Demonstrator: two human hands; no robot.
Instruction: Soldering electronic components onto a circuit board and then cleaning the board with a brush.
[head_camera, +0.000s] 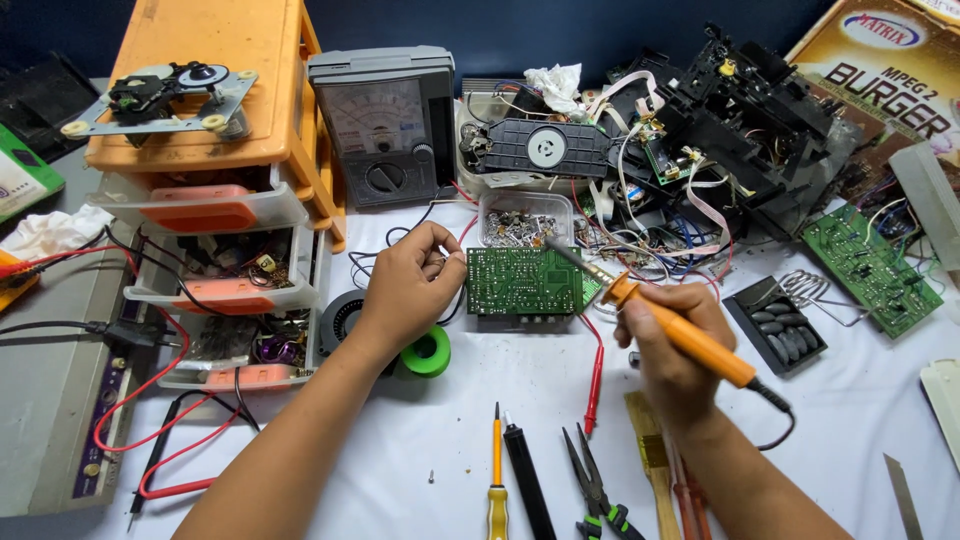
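A green circuit board (522, 281) lies in the middle of the white table. My left hand (413, 283) grips its left edge. My right hand (675, 340) is closed around an orange-handled soldering iron (680, 333), whose metal tip (553, 246) reaches over the board's upper right corner. The iron's black cord trails off behind my right wrist.
An orange drawer cabinet (235, 120) and an analog multimeter (385, 125) stand at the back left. A heap of dismantled black parts and wires (720, 130) fills the back right. A clear box of small parts (525, 218), a green tape roll (430, 352), screwdrivers, pliers (597, 490), a brush and a second green board (870, 265) lie around.
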